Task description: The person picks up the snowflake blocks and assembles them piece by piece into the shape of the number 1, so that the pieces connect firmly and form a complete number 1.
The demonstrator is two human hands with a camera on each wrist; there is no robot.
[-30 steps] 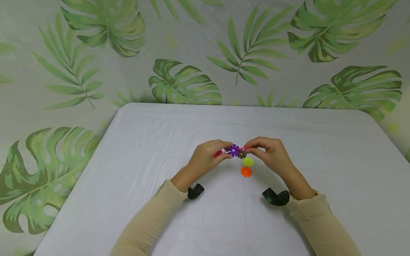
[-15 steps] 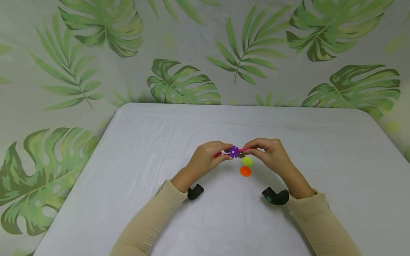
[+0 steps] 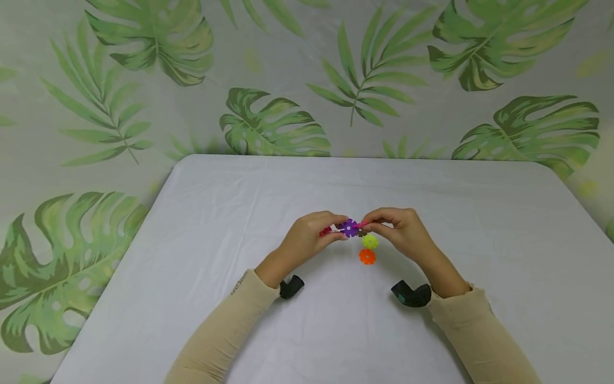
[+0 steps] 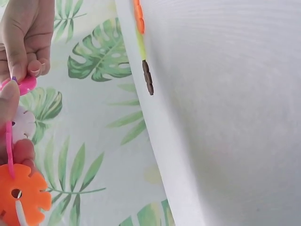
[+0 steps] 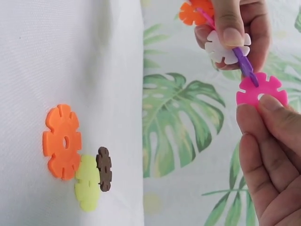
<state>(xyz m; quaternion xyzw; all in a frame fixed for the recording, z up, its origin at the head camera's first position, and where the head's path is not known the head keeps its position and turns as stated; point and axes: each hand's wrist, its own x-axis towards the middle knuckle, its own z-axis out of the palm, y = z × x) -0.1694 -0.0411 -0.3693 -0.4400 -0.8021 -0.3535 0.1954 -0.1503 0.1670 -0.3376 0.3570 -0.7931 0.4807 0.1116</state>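
Note:
My left hand [image 3: 338, 228] pinches a cluster of joined snowflake discs just above the table: a purple disc [image 3: 350, 228], a white disc [image 5: 225, 48], an orange disc [image 4: 21, 193] and a red piece [image 3: 326, 231]. Meeting it from the right, my right hand [image 3: 375, 225] pinches a pink disc [image 5: 262, 89] slotted onto the purple one. Thumb and forefinger of each hand are curled round the pieces. Below the hands, a brown disc [image 5: 104, 168], a yellow-green disc [image 3: 370, 241] and a second orange disc [image 3: 367, 256] lie in a row on the table.
The table [image 3: 216, 213] is covered by a white cloth, with its far edge against a leaf-patterned backdrop [image 3: 273, 122]. Black wrist cameras [image 3: 291, 286] [image 3: 411, 294] sit under both beige sleeves.

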